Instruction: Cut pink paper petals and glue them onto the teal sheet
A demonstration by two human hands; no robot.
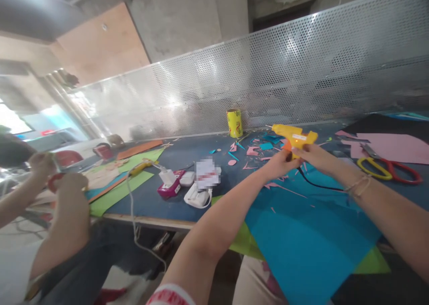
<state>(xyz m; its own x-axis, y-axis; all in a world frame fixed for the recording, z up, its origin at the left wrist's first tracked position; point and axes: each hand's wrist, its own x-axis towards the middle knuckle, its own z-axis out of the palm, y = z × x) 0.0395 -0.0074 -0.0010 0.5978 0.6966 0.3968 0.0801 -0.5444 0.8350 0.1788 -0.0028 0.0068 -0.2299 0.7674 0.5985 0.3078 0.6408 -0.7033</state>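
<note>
A yellow hot glue gun (293, 135) is held up above the tabletop, its nozzle pointing left. My left hand (281, 164) is closed around the lower part of its handle, by the orange trigger. From the other side, my right hand (313, 156) grips the same handle, partly hiding it. The gun's black cord (317, 185) runs down and off to the right. Below my forearms, a large blue paper sheet (311, 233) hangs over the table edge, with green paper (246, 240) under it. Pink and blue paper scraps (253, 150) lie beyond my hands.
Scissors (390, 168) with yellow and red handles lie at right by pink paper (402, 147). A yellow roll (234, 123) stands near the perforated metal screen (201, 86). A purple power strip (169, 188) holds white plugs. At left, a co-worker's hands (72, 184) are blurred.
</note>
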